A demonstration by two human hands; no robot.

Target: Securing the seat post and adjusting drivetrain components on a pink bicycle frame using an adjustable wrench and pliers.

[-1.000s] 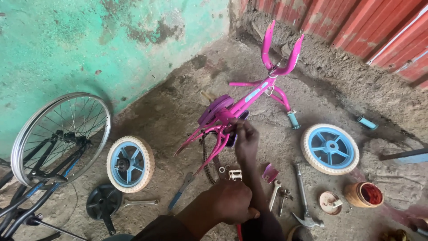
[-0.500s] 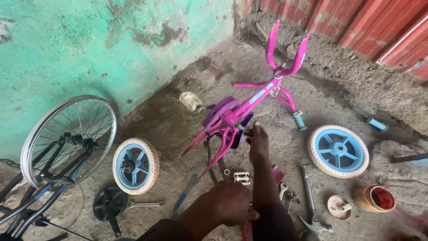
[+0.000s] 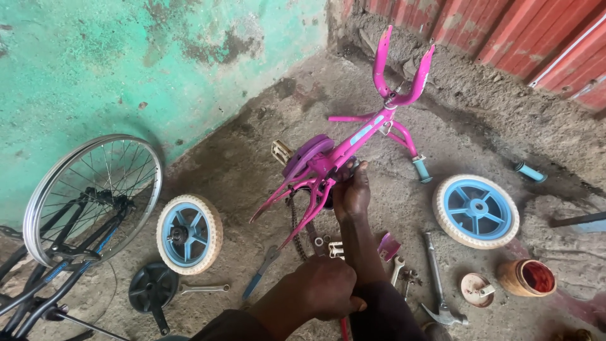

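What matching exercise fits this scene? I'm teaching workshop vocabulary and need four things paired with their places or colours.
Things:
1. bike frame
2. hammer
3. spoked wheel
4. pot

Descriptions:
A. brown, red inside, on the ground at the right
B. pink, upside down, right hand on it
C. leaning at the green wall
D. lying right of the person's forearm

Pairs: 1-B, 2-D, 3-C, 4-A

A rough concrete floor [image 3: 240,170], dusty and stained, meets a plastered wall [image 3: 126,57] painted green, its coat flaking in grey patches. Along the far right runs a red corrugated metal wall [image 3: 536,31], with loose dirt and rubble banked at its foot. Soft, even daylight falls throughout.
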